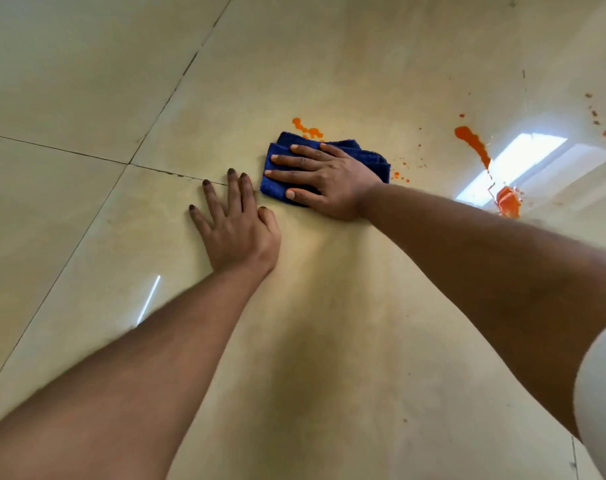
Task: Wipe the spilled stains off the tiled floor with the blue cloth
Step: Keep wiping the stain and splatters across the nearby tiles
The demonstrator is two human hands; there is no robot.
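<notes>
Your right hand presses the cloth flat; most of the orange spill is still on the floor.

The floor (329, 323) is glossy beige tile with thin dark grout lines, slick enough to mirror a window. Your left hand (237, 230) lies spread and flat on it, holding nothing, so if it meets wet tile it could slide from under you. Your right hand (324, 180), fingers splayed, bears down on the cloth (374, 161), a folded blue terry pad touching the nearest stain (306, 128). Push without refolding and you will likely smear orange instead of lifting it. A thick streak (474, 145), a blob (508, 201) and fine specks (400, 176) lie well to the right, and specks are easy to miss.
</notes>
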